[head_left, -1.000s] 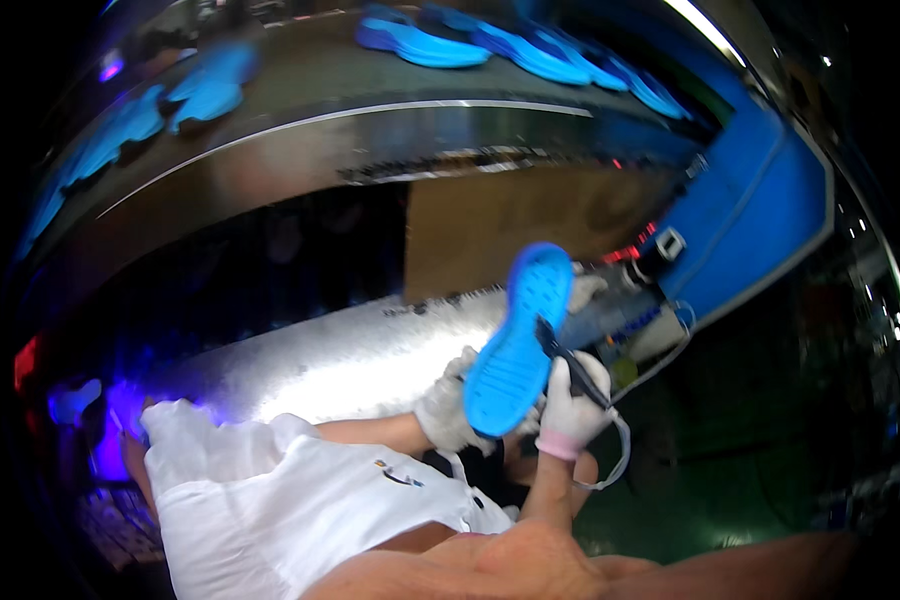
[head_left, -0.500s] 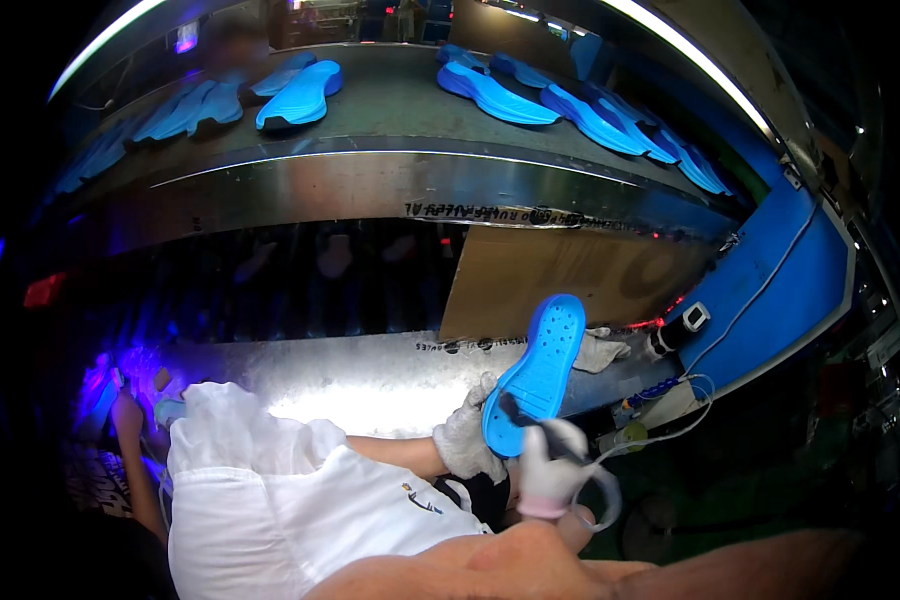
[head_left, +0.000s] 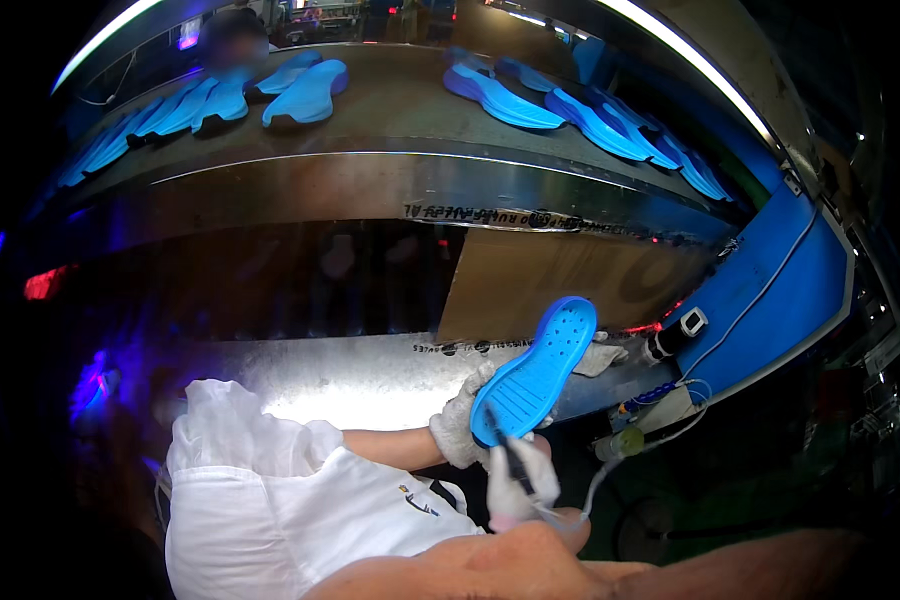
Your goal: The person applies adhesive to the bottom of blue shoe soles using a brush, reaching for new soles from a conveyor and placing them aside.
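Note:
A bright blue shoe sole (head_left: 532, 385) with several small holes toward its far end and ridges toward its near end is held up, tilted to the right. My left hand (head_left: 457, 430), in a pale fabric glove, grips its left edge near the lower end. My right hand (head_left: 523, 485), in a white glove, is closed around a slim black-handled tool (head_left: 517, 464) with a clear tube (head_left: 592, 492) trailing from it. The dark tip of the tool is at the sole's near end; blur hides whether it touches.
Several blue soles (head_left: 310, 92) lie along a dark belt (head_left: 390, 110) with a metal front edge. A cardboard sheet (head_left: 530, 280) stands below it, behind a lit metal ledge (head_left: 300, 360). A pale glove or cloth (head_left: 597, 357) lies behind the sole. At right stands a blue panel (head_left: 790, 270).
My right hand and the tool have moved left and slightly down along the near end. The sole leans further right. A hand and forearm at the far left are now lost in the dark.

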A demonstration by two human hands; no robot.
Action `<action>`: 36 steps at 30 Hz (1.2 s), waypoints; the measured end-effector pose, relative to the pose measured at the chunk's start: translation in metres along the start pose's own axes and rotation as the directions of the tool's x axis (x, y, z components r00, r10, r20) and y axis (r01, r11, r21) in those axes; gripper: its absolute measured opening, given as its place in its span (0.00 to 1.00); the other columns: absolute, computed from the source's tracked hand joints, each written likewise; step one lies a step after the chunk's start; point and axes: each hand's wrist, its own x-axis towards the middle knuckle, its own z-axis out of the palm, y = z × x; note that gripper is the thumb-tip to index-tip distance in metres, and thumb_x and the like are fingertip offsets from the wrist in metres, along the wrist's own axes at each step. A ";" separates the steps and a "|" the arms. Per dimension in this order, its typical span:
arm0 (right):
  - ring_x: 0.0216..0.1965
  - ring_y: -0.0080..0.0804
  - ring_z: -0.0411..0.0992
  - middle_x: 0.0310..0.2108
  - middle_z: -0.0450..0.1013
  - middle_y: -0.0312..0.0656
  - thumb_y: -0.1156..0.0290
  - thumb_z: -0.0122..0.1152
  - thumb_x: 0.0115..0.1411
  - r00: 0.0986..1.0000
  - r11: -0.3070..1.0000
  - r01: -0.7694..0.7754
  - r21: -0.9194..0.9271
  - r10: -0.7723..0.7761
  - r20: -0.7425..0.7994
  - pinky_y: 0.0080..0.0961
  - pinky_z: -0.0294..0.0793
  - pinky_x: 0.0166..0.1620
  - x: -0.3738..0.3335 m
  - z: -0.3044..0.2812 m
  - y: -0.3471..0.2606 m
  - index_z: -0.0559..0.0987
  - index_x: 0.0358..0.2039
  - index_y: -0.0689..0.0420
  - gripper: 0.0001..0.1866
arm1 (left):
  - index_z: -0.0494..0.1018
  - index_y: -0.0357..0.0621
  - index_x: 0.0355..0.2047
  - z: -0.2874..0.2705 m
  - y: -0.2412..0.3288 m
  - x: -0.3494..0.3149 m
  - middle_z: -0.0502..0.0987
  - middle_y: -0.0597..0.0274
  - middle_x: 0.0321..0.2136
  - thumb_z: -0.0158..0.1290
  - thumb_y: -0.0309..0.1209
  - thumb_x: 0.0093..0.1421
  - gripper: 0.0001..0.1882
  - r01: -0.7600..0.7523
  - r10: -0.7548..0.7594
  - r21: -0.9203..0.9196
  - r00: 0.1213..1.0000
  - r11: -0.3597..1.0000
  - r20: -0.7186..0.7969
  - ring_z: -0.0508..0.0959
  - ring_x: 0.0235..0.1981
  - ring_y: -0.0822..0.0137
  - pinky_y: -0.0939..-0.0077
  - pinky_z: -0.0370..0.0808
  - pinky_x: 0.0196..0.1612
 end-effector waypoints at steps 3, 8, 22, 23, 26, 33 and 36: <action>0.33 0.34 0.79 0.30 0.79 0.45 0.77 0.70 0.50 0.950 0.914 -0.300 0.275 0.312 -0.002 0.28 0.77 0.40 0.004 0.001 0.010 0.82 0.35 0.61 0.11 | 0.59 0.42 0.64 0.001 0.003 0.002 0.73 0.39 0.50 0.46 0.70 0.56 0.49 0.007 -0.007 0.017 1.000 1.000 -0.005 0.80 0.43 0.49 0.58 0.82 0.41; 0.33 0.37 0.79 0.31 0.80 0.45 0.76 0.70 0.50 0.998 0.997 0.063 -0.038 -0.064 -0.025 0.29 0.77 0.39 -0.009 0.000 0.014 0.82 0.37 0.60 0.12 | 0.55 0.44 0.66 -0.016 0.020 0.000 0.72 0.38 0.50 0.47 0.67 0.57 0.48 0.095 -0.097 0.118 0.995 0.988 0.010 0.80 0.39 0.49 0.61 0.83 0.35; 0.37 0.34 0.80 0.36 0.81 0.46 0.81 0.70 0.50 0.914 0.910 -0.372 0.182 0.325 0.243 0.26 0.77 0.45 0.005 -0.018 0.032 0.83 0.38 0.61 0.14 | 0.57 0.48 0.66 0.012 0.076 0.014 0.74 0.44 0.50 0.46 0.59 0.63 0.39 0.231 -0.350 0.840 0.935 0.491 -0.053 0.80 0.43 0.55 0.68 0.82 0.37; 0.37 0.35 0.80 0.36 0.81 0.46 0.80 0.71 0.50 0.949 0.959 -0.234 0.160 0.189 0.251 0.27 0.78 0.45 0.000 -0.017 0.031 0.82 0.38 0.61 0.13 | 0.59 0.47 0.64 0.024 0.080 0.020 0.75 0.45 0.49 0.47 0.59 0.62 0.38 0.396 -0.401 0.732 0.898 0.554 -0.182 0.80 0.43 0.57 0.69 0.81 0.37; 0.37 0.37 0.80 0.36 0.81 0.46 0.79 0.72 0.49 0.921 0.991 0.131 0.021 -0.130 0.367 0.29 0.78 0.44 0.005 -0.020 -0.005 0.83 0.37 0.59 0.13 | 0.70 0.43 0.56 0.031 0.074 0.014 0.79 0.48 0.44 0.48 0.58 0.62 0.34 0.271 -0.282 0.802 0.950 0.532 -0.135 0.82 0.37 0.61 0.70 0.81 0.35; 0.38 0.39 0.81 0.37 0.81 0.48 0.78 0.72 0.49 0.939 0.995 0.095 0.039 -0.103 0.327 0.30 0.79 0.44 0.008 -0.017 -0.002 0.83 0.37 0.61 0.13 | 0.72 0.42 0.55 0.007 0.087 0.037 0.80 0.50 0.42 0.49 0.56 0.61 0.32 0.029 -0.393 0.883 0.902 0.469 0.179 0.82 0.34 0.62 0.68 0.81 0.34; 0.37 0.36 0.81 0.35 0.81 0.47 0.81 0.72 0.48 0.976 0.974 -0.083 0.211 0.037 0.215 0.29 0.78 0.45 0.012 -0.017 0.001 0.83 0.36 0.62 0.13 | 0.71 0.44 0.56 0.051 0.094 0.037 0.80 0.51 0.43 0.50 0.53 0.62 0.31 0.654 -0.568 0.567 0.742 0.500 -0.355 0.82 0.33 0.61 0.69 0.80 0.33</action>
